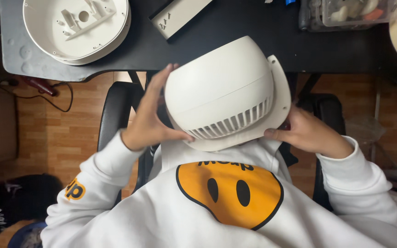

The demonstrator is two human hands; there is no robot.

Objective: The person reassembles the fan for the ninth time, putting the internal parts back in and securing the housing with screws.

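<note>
Now both hands, left hand [145, 121] and right hand [306, 133], grasp one white domed housing [219, 85]; two round shells [76, 27] lie well beyond.

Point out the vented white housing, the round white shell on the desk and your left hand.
Vented housing [219, 87], head view: domed top.
Round shell [42, 27], head view: inner floor.
Left hand [145, 124], head view: back of hand.

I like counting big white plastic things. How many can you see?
2. One domed white housing with vent slats is held between both hands above the lap. One round white shell lies on the dark desk, upper left. Others may be hidden.
</note>
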